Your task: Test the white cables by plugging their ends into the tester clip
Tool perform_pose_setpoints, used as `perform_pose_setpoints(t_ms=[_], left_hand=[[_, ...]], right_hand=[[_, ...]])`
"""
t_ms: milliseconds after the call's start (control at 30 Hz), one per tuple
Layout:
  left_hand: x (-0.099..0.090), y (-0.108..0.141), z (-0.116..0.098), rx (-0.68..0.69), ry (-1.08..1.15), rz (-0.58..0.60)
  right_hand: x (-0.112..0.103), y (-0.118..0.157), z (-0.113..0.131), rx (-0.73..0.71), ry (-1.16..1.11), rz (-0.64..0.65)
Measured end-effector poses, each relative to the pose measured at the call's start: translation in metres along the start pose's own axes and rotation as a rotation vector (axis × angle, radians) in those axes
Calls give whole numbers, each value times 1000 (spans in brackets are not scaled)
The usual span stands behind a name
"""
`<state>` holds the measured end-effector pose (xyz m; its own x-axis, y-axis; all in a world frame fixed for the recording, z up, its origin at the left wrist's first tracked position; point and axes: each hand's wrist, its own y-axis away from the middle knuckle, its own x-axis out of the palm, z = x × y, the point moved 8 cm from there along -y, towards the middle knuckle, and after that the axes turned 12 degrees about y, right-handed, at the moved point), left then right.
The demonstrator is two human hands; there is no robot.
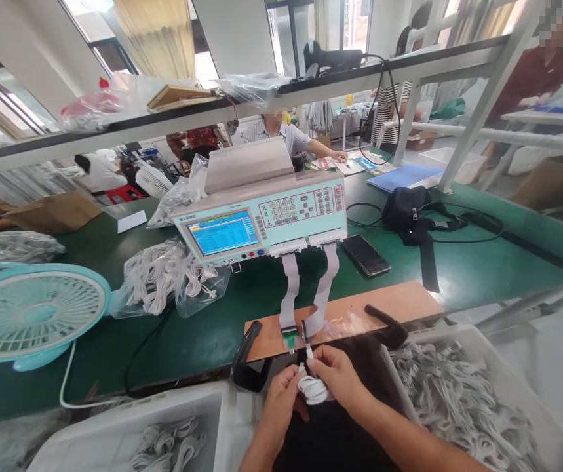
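Note:
Between my hands is a coiled white charging cable (pixel 313 390). My left hand (pixel 282 396) is closed around one plug end and the side of the coil. With closed fingers, my right hand (pixel 341 375) grips the other white plug, which points up at the end of a ribbon lead; whether it is seated there I cannot tell. A small green circuit board (pixel 290 341) with a metal connector lies just beyond my left fingers. Two flat ribbon cables (pixel 290 288) run from the boards up to a light-blue tester (pixel 261 219) with a lit screen.
A white bin (pixel 463 341) full of coiled cables stands at the right, another bin (pixel 222 400) at the lower left. A turquoise fan (pixel 40 314), bagged cables (pixel 156 275), a phone (pixel 367 255) and a black pouch (pixel 406 208) lie on the table. A person sits opposite.

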<state>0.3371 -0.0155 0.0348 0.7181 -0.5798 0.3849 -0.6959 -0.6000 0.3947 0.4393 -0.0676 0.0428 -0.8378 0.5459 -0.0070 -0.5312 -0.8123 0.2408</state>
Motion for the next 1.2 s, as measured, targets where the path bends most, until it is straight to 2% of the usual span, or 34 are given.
perform_pose_setpoints(t_ms=[133, 300, 700, 900, 1000, 1100, 1167, 1200], left_hand=[[-8, -4, -4, 105, -1, -11], [-14, -6, -4, 252, 119, -123], [-13, -2, -8, 309, 218, -270], [-9, -7, -8, 294, 192, -234], [-6, -4, -19, 324, 17, -243], [-5, 12, -39, 375, -179, -235], [-22, 31, -60, 458, -253, -278], [-38, 43, -70, 507, -304, -313]], right_hand=[[6, -1, -1, 101, -134, -9], [4, -1, 7, 65, -89, 4], [3, -2, 10, 8, -36, 66], [4, -3, 12, -3, -56, 61], [8, -1, 12, 11, -86, 91], [5, 2, 8, 40, -71, 64], [0, 0, 1, 65, -40, 22], [-1, -2, -3, 80, -20, 8]])
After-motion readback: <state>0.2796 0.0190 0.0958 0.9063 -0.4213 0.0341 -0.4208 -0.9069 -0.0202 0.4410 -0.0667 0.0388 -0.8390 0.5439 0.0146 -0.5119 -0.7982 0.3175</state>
